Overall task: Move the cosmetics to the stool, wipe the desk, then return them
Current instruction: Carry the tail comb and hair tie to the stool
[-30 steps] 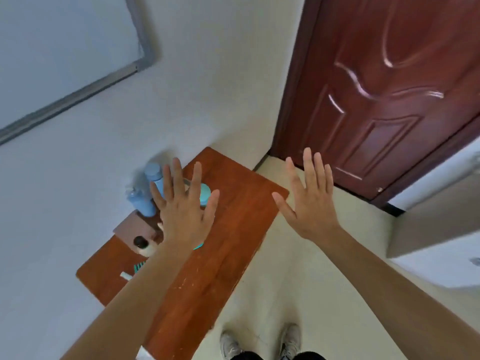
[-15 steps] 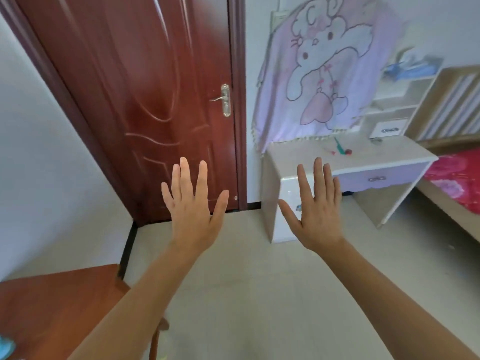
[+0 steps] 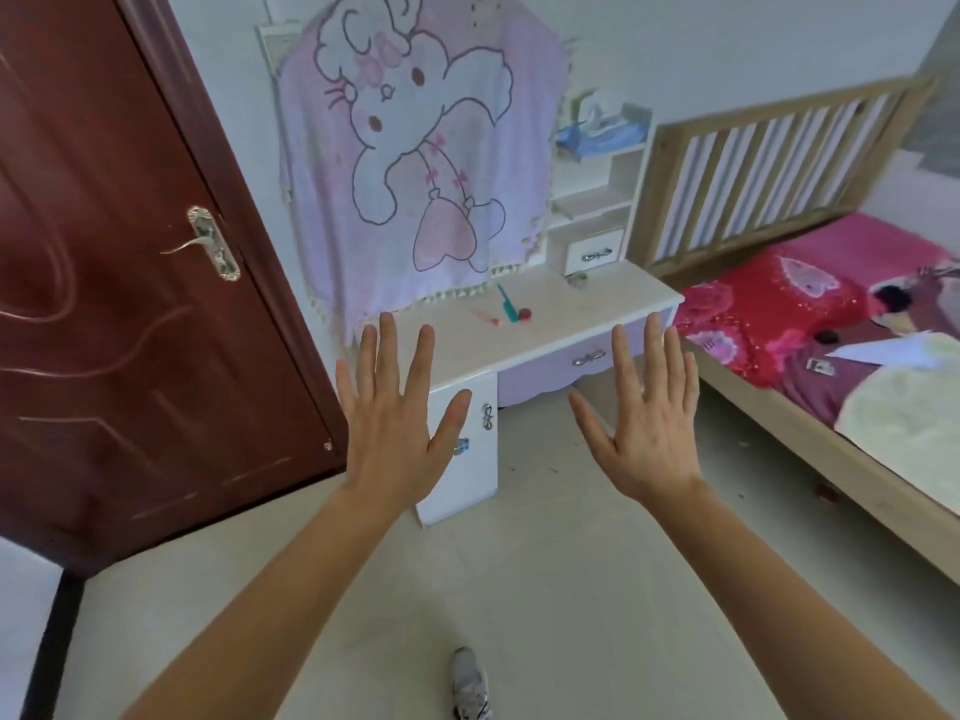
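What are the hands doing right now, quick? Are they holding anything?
Left hand: open, fingers spread, holding nothing.
Right hand: open, fingers straight, holding nothing.

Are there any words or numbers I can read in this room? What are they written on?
No words or numbers can be read here.
On the hanging cloth: only a cartoon drawing, no letters.
On the blue pack on the shelf: any print is too blurred.
On the small card on the bed: too small to read.
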`<action>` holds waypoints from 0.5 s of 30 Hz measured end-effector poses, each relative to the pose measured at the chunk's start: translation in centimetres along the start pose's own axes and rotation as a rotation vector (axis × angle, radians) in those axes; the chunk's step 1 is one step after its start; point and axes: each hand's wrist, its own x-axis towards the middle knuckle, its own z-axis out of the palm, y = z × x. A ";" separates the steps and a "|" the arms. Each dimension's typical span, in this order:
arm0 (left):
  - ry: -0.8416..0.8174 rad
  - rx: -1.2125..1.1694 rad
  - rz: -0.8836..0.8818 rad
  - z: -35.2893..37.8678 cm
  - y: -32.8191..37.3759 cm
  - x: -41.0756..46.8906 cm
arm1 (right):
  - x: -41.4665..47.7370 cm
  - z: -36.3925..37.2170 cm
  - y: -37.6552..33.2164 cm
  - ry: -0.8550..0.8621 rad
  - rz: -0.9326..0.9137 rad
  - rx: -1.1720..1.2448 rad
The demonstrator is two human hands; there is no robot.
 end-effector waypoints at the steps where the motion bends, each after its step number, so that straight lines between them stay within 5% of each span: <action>1: -0.009 -0.002 0.009 1.7 -0.2 1.4 | 1.0 1.3 0.9 -0.016 0.003 -0.004; 15: -0.240 -0.027 -0.034 20.0 -3.2 28.5 | 24.7 15.6 10.2 -0.208 0.049 -0.115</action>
